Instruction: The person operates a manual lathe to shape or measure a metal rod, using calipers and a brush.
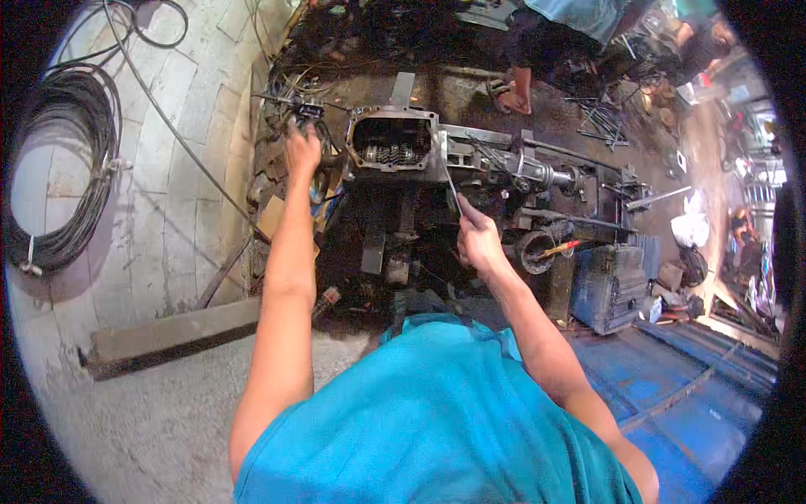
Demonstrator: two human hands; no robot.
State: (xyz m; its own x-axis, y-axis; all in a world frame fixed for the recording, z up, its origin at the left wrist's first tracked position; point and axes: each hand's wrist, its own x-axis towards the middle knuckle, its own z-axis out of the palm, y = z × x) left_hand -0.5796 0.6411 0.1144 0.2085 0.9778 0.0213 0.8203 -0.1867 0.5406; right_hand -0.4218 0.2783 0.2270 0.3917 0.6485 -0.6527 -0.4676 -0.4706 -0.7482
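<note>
My left hand [303, 151] reaches forward to the left of an open gearbox housing [353, 158]. Its fingers look apart and slightly blurred, with the tips beside a small dark metal part [311, 110]; whether they touch it is unclear. Gears on a shaft [391, 155] show inside the housing's rectangular opening. My right hand [480, 244] is closed round the lower end of a long thin metal bar [449, 172]. The bar slants up toward the right edge of the housing; contact there cannot be made out. A long metal shaft assembly [537, 170] extends rightward from the housing.
A coiled black cable [67, 176] lies at left on pale paving. A long beam [176, 336] rests near my left arm. At right stand a grey-blue metal box [609, 288] and a red-yellow tool [561, 249]. Another person's hand [514, 99] is beyond the shaft assembly.
</note>
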